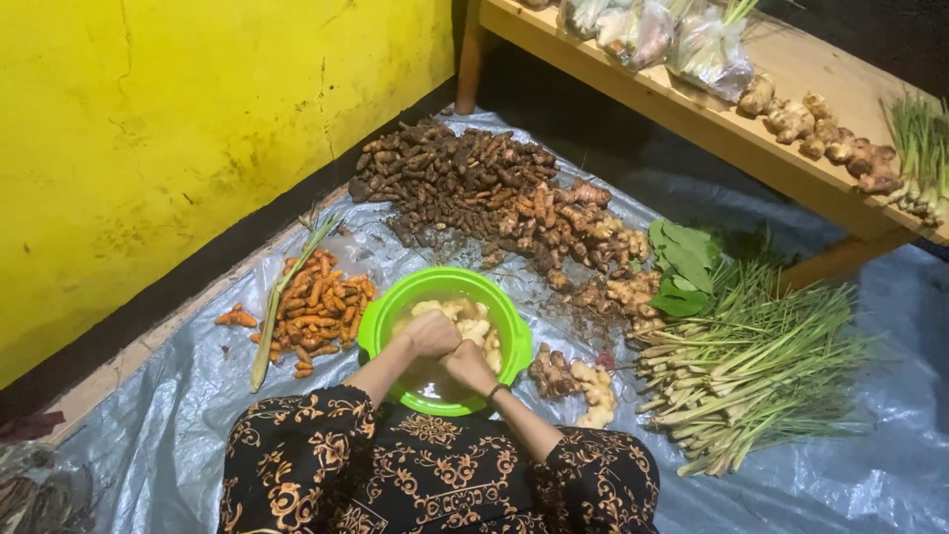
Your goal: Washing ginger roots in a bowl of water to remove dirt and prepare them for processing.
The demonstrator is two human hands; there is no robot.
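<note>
A bright green basin (381, 314) full of water sits on the plastic sheet in front of me, with pale washed ginger pieces (473, 321) floating in it. My left hand (429, 334) and my right hand (469, 362) are both over the water, fists closed and pressed against each other. Whatever they grip is hidden inside the fingers. A dark band circles my right wrist. My knees in black cloth with an orange pattern (395, 475) are just below the basin.
Orange turmeric (318, 309) and a lemongrass stalk lie left of the basin. Dark roots (445, 173) and ginger (578, 232) are piled behind, green leaves (682, 265) and lemongrass (751, 366) to the right. A wooden shelf (692, 124) holds bags and ginger. A yellow wall stands left.
</note>
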